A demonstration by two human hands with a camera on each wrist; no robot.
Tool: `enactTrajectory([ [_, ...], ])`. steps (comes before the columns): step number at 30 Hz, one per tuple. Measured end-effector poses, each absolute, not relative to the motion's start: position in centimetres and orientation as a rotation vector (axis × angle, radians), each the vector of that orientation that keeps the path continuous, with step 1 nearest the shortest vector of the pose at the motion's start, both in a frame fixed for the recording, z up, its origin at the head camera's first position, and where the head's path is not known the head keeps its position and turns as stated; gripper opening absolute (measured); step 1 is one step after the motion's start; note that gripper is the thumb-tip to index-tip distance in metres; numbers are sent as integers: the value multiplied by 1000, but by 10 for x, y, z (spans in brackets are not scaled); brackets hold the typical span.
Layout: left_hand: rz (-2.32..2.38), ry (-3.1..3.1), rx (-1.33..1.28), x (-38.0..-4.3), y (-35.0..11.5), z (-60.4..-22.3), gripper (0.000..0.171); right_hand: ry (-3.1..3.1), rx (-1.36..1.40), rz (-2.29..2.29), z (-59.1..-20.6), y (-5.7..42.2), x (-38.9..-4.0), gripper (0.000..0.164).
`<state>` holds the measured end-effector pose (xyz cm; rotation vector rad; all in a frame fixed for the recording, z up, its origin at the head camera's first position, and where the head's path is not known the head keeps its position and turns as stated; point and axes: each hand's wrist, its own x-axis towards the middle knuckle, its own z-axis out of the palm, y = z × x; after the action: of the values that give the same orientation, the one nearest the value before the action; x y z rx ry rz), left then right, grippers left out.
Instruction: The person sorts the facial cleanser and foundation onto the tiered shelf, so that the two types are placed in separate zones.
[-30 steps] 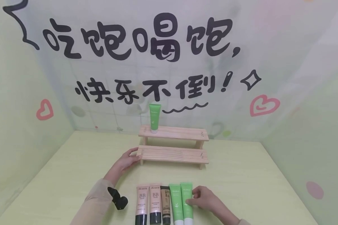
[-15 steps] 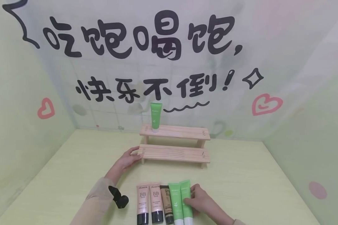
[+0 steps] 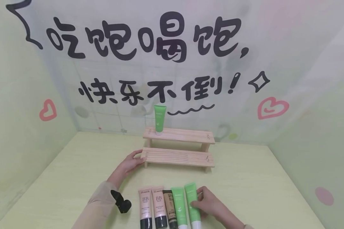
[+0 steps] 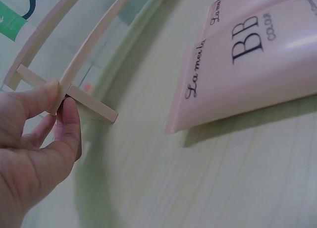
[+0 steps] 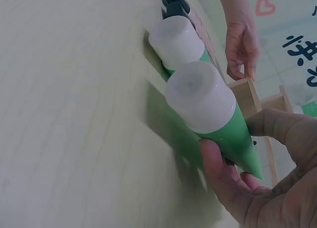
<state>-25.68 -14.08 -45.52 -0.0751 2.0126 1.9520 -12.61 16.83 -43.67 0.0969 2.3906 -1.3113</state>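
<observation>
My left hand (image 3: 132,163) pinches the left end of the lower plank of a two-step wooden stand (image 3: 177,156); the left wrist view shows thumb above and fingers below its edge. With my right hand (image 3: 210,201) I grip the rightmost green squeeze tube (image 3: 192,203) by its sides, thumb on one side and fingers on the other. Its white cap (image 5: 200,96) faces the right wrist camera, and a shadow lies beside it on the table. A second green tube (image 3: 179,205) lies just left of it. Another green tube (image 3: 160,119) stands cap-down on the upper step's left end.
Left of the green tubes lie a brown tube (image 3: 170,206) with a dark cap and two pink BB cream tubes (image 3: 145,203) with black caps. The table (image 3: 246,178) is pale yellow-green. A printed back wall (image 3: 126,70) rises behind the stand.
The rightmost green tube has parted from its neighbour and tilted, held by my right hand. The brown tube now leans a little. My left hand stays on the stand.
</observation>
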Motion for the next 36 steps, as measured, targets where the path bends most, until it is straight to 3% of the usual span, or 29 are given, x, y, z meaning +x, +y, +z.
enactTrajectory([
  [14,1991,1985,-60,-257,-143,-454,62,2380,-54,-1463,-396,171,-152,54],
  [23,1985,1992,-86,-257,-143,-454,62,2452,-27,-1549,-372,160,-181,47],
  [36,1985,2001,-84,-257,-144,-457,60,2484,-8,-1737,-347,142,-232,52],
])
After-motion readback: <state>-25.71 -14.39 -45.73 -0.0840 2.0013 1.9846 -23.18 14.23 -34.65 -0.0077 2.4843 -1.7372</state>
